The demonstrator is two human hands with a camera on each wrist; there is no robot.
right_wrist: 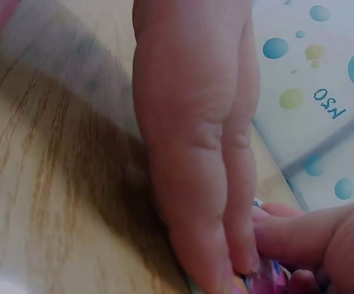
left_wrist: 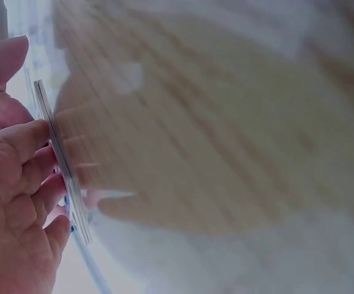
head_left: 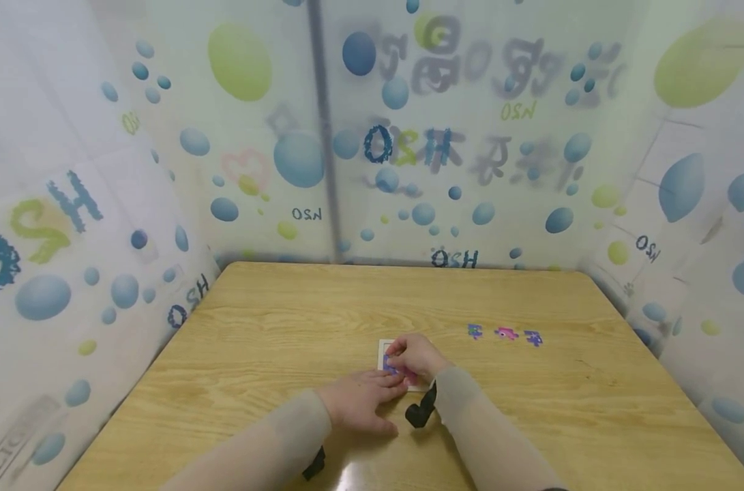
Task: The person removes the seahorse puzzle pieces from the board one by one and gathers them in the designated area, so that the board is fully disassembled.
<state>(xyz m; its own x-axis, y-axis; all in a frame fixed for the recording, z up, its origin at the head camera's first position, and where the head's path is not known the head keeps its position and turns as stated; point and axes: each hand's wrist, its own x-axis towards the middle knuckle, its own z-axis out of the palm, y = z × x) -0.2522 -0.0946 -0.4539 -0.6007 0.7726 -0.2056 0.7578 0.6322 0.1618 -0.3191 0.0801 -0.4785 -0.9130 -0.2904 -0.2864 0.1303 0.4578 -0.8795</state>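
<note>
A small white-bordered jigsaw board (head_left: 381, 348) lies near the middle of the wooden table, its inside partly filled with blue, purple and pink. My left hand (head_left: 361, 401) rests with outstretched fingers on the board's near-left part; in the left wrist view its fingertips touch the thin board edge (left_wrist: 73, 193). Over the board, my right hand (head_left: 419, 354) pinches a blue-purple jigsaw piece (head_left: 389, 363) between thumb and forefinger, largely covered by the fingers. In the right wrist view, the right hand (right_wrist: 324, 248) meets the left fingers (right_wrist: 195, 153) above colourful printed pieces (right_wrist: 269, 278).
Right of the board lie three loose jigsaw pieces: a blue-green one (head_left: 474, 331), a pink one (head_left: 507, 334) and a purple-blue one (head_left: 534, 338). Patterned curtains (head_left: 384, 191) surround the wooden table (head_left: 273, 320) at the back and both sides.
</note>
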